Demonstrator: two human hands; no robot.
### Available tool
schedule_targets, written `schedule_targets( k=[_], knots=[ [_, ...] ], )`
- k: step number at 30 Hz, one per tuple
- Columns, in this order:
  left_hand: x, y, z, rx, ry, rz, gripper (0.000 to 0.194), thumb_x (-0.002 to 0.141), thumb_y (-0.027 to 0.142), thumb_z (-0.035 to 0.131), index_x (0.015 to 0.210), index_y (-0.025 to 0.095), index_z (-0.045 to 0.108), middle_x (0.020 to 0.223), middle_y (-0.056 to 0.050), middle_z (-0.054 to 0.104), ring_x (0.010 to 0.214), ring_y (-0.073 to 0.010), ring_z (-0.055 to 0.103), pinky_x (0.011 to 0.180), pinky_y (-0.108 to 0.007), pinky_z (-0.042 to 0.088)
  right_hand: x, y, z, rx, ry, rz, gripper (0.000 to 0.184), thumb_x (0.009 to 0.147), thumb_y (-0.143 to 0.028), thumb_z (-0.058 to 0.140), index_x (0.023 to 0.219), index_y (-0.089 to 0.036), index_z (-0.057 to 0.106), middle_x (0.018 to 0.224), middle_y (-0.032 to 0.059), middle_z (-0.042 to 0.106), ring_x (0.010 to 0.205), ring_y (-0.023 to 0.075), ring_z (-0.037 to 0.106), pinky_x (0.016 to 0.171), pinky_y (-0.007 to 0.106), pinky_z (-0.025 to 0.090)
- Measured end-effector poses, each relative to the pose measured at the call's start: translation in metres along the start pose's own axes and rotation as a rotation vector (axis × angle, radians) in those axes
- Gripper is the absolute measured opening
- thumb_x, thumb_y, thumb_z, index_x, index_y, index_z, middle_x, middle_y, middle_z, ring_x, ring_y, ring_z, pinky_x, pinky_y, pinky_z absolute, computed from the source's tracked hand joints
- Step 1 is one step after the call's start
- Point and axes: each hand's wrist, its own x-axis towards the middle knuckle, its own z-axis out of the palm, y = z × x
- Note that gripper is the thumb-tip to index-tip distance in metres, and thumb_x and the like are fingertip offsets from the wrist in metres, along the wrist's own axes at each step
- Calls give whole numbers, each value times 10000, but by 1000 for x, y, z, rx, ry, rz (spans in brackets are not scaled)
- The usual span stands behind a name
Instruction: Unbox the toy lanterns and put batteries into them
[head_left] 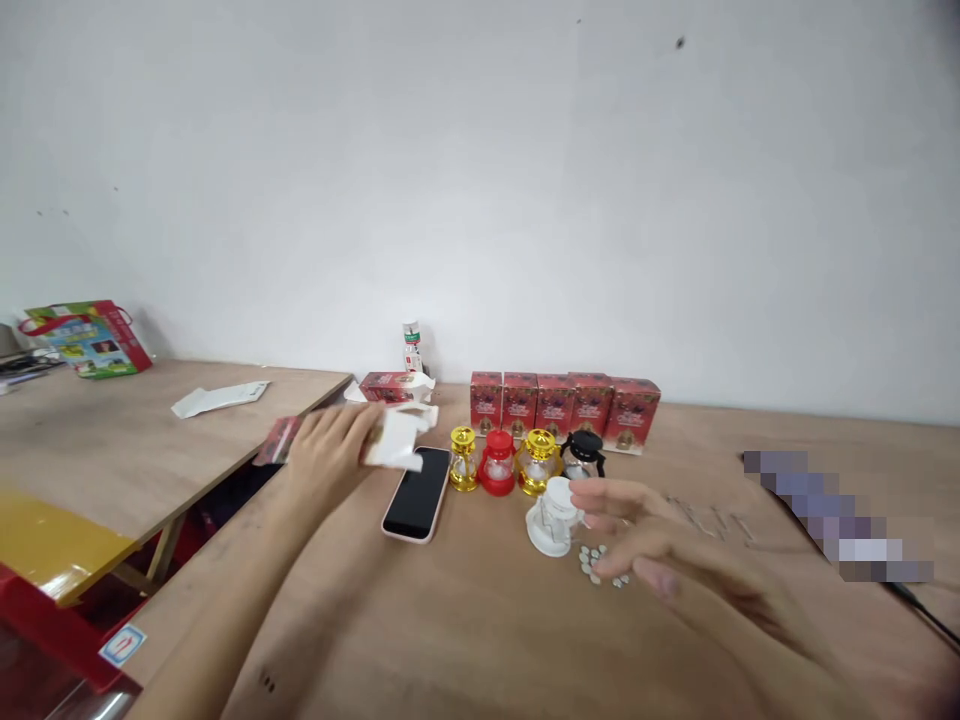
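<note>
My left hand (330, 450) is wrapped round a small red box (279, 440) whose white flaps (397, 437) stick out open to the right. A white mini lantern (553, 518) stands upright on the table. At its right side is my right hand (637, 530), fingers stretched and apart; whether a fingertip touches the lantern I cannot tell. Below these fingers lie several button cells (590, 562). Behind the white lantern stand a small gold lantern (463, 460), a red lantern (498, 465), a larger gold lantern (538, 463) and a black lantern (583, 455).
Several red boxes (555, 405) stand in a row near the wall. Another red box (390, 386) lies open beside a small bottle (412, 347). A phone (417, 496) lies between my hands. Right are thin metal pieces (701, 518) and a pixelated object (832, 515). A gap separates the left table (247, 425).
</note>
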Motion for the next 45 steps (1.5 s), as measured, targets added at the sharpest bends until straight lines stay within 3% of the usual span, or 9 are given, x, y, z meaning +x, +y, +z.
schedule_targets(
  k=[5,14,20,23,30,35,37,42,45],
  knots=[
    [24,-28,47,68,-466,-117,684,719,467,691,1258,91,502,1118,-204,607,1003,-351,554,844,-427,397,4,-9,-9,-165,-120,-71,246,899,-372,488,812,-293,704,1053,56,644,991,223,626,819,329,527],
    [40,-45,111,-35,-604,-27,756,739,439,679,1389,223,359,1299,-159,518,1156,-329,465,954,-429,303,13,2,-3,-651,36,-227,187,870,-258,470,993,-288,608,1112,69,582,1012,223,595,756,337,525],
    [30,-53,110,-82,-583,-93,853,754,486,633,1437,166,233,1458,-180,339,1309,-348,314,1036,-479,227,19,36,-6,-920,86,-280,316,830,-213,480,1139,-259,526,1174,114,541,1048,283,546,811,433,478],
    [24,-45,100,-143,-463,-158,824,819,547,504,1449,136,167,1456,-202,318,1296,-353,318,1004,-486,273,22,51,-4,-1013,23,-235,418,741,-143,554,1146,-244,521,1169,119,544,1089,316,506,838,465,464],
    [8,-26,89,-268,-209,-185,721,800,543,514,1370,136,344,1365,-215,427,1223,-387,391,959,-517,305,24,66,17,-1065,-214,-17,792,576,-29,705,1289,-265,453,1295,139,477,1127,355,484,863,502,478],
    [-13,25,62,-484,174,-110,523,817,305,557,1306,226,392,1152,-127,566,1059,-297,527,872,-448,406,21,78,33,-1056,-226,-26,760,588,118,572,1240,-262,492,1368,158,394,1132,353,492,818,499,506],
    [-27,62,49,-688,199,-44,528,789,227,582,1287,250,408,1099,-93,576,1008,-249,551,846,-395,442,19,80,35,-999,-192,-59,679,622,126,525,1183,-255,524,1330,147,418,1091,320,527,798,469,518],
    [-45,141,35,-1215,-243,-226,738,699,321,688,1336,204,334,1290,-155,488,1180,-306,492,952,-464,428,7,75,34,-584,-38,-50,498,681,-71,682,1115,-266,533,1227,98,441,1065,250,560,806,390,533],
    [-36,163,37,-1484,-479,-430,626,724,362,671,1263,202,396,1212,-135,569,1078,-283,570,898,-425,460,-4,77,34,-366,41,-76,525,733,-172,682,1205,-284,480,1258,102,426,1103,237,549,809,361,539]
  ],
)
